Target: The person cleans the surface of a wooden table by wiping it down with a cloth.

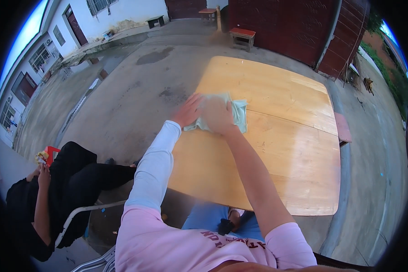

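A pale green cloth [240, 115] lies crumpled on a yellow wooden table [299, 154], close to its left edge. My right hand [216, 115] presses down on the cloth; its fingers are smeared, so their grip cannot be made out. Beside it, at the table's left edge, my left hand [189, 110] rests against the cloth with its fingers stretched out. A pale sleeve covers my left forearm, while my right forearm is bare and reaches across the tabletop.
To the left sits a person in black clothes [77, 170], holding a red item [52, 154]. A metal chair frame [90, 208] is near my left side. A pink stool [342, 128] stands at the table's right edge, and a red-topped stool [242, 34] beyond its far side.
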A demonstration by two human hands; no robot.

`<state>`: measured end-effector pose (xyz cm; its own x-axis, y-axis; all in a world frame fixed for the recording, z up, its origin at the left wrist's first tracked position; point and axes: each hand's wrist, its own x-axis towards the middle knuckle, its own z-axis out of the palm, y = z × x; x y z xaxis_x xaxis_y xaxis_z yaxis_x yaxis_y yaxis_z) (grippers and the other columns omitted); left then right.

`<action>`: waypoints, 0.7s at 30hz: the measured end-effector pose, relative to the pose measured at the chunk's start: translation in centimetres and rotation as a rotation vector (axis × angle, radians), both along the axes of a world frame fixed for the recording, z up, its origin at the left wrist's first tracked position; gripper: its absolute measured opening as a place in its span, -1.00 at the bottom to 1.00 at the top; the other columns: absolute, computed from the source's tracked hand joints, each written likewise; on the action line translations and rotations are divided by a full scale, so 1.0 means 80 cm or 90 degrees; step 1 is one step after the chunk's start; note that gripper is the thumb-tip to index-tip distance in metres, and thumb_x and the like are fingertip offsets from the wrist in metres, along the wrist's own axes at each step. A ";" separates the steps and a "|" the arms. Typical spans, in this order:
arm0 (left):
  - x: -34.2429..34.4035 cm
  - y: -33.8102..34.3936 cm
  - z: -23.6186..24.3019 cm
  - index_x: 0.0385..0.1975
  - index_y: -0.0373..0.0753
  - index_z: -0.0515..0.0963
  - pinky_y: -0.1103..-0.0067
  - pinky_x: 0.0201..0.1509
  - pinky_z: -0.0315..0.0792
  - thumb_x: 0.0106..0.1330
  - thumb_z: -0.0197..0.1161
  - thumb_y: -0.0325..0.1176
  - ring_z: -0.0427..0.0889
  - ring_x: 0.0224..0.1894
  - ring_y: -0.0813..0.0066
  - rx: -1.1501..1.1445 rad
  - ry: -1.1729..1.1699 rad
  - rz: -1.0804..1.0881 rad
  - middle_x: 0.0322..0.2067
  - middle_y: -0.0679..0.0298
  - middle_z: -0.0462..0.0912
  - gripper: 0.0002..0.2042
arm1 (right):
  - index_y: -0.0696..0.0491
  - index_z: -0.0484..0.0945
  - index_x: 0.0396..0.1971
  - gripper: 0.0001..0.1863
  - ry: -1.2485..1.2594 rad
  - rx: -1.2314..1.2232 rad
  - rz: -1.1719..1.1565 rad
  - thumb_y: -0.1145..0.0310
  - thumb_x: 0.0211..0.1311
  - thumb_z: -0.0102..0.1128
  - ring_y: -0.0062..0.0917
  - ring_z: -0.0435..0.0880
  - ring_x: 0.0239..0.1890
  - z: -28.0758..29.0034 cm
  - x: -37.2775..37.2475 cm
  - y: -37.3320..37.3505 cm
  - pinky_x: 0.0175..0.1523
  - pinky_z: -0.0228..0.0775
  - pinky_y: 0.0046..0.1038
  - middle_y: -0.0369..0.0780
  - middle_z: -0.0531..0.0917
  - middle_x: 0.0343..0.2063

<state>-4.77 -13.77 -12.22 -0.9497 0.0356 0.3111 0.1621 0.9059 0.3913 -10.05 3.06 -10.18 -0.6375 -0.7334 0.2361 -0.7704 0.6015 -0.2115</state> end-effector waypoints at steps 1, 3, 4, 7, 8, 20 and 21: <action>0.002 -0.007 -0.003 0.26 -0.25 0.25 0.37 0.40 0.02 0.36 -0.03 -0.23 0.03 0.40 0.08 -0.002 -0.003 0.013 0.32 0.05 0.16 -0.52 | -0.10 0.18 0.29 -0.42 -0.029 0.108 0.017 0.05 0.31 -0.11 -0.26 0.00 0.41 0.018 0.006 0.004 0.42 -0.24 -0.05 -0.19 0.18 0.31; 0.005 -0.009 -0.009 0.27 -0.28 0.22 0.36 0.40 0.02 0.36 -0.02 -0.24 0.02 0.39 0.03 0.044 0.027 0.060 0.33 -0.02 0.09 -0.50 | -0.16 0.11 0.34 -0.36 -0.020 0.096 0.050 0.01 0.29 -0.09 -0.28 -0.10 0.44 0.021 0.013 0.009 0.45 -0.32 -0.05 -0.19 0.06 0.37; 0.014 -0.006 -0.015 0.27 -0.28 0.22 0.36 0.40 0.02 0.36 -0.02 -0.24 0.02 0.39 0.03 0.049 0.022 0.060 0.33 -0.02 0.09 -0.50 | -0.17 0.11 0.34 -0.36 -0.035 0.114 0.070 0.00 0.28 -0.07 -0.28 -0.09 0.44 0.028 0.015 0.013 0.44 -0.31 -0.05 -0.20 0.07 0.37; 0.055 0.011 -0.023 0.26 -0.30 0.21 0.31 0.35 0.12 0.35 -0.01 -0.21 0.13 0.33 -0.07 0.019 0.062 0.059 0.31 -0.14 0.06 -0.49 | -0.16 0.15 0.32 -0.36 -0.048 0.088 0.118 0.01 0.26 -0.04 -0.27 -0.04 0.42 0.019 0.028 0.031 0.43 -0.26 -0.05 -0.19 0.13 0.34; 0.074 0.021 -0.022 0.25 -0.31 0.21 0.30 0.34 0.14 0.35 -0.02 -0.21 0.15 0.31 -0.09 0.027 0.048 0.081 0.31 -0.14 0.07 -0.49 | -0.13 0.18 0.31 -0.38 -0.040 0.041 0.150 0.03 0.27 -0.04 -0.26 0.00 0.41 0.011 0.034 0.039 0.43 -0.23 -0.06 -0.18 0.18 0.31; 0.301 0.157 0.024 0.26 -0.28 0.23 0.11 0.35 0.04 0.31 0.00 -0.23 0.19 0.31 -0.02 -0.192 0.003 0.260 0.28 -0.03 0.20 -0.48 | 0.13 0.37 0.14 -0.46 0.066 -0.131 0.268 0.14 0.24 0.01 -0.20 0.23 0.28 -0.007 0.210 0.115 0.33 -0.03 -0.05 -0.05 0.36 0.18; 0.305 0.164 0.025 0.26 -0.28 0.24 0.08 0.36 -0.01 0.30 0.01 -0.23 0.17 0.32 0.00 -0.190 -0.007 0.272 0.28 -0.03 0.21 -0.47 | 0.12 0.34 0.19 -0.43 0.058 -0.084 0.272 0.08 0.27 -0.05 -0.20 0.17 0.33 -0.008 0.213 0.121 0.35 -0.08 -0.01 -0.05 0.30 0.24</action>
